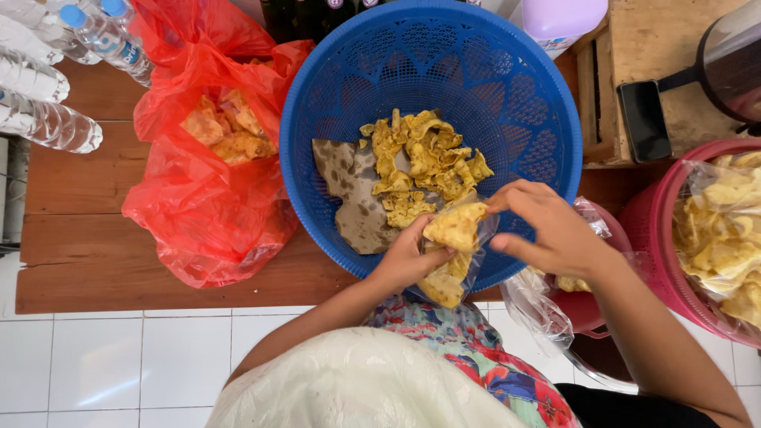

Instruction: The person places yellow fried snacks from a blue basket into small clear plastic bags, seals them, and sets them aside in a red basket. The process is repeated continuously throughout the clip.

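A blue plastic basket holds a pile of yellow fried crackers on stained brown paper. Over its near rim I hold a small clear plastic bag partly filled with the same crackers. My left hand grips the bag from the left side. My right hand pinches the bag's open top edge, fingers by the uppermost cracker.
A red plastic bag with more crackers lies open on the wooden bench at left. Water bottles lie at the far left. A pink basket lined with plastic and filled with crackers stands at right. White tiled floor lies below.
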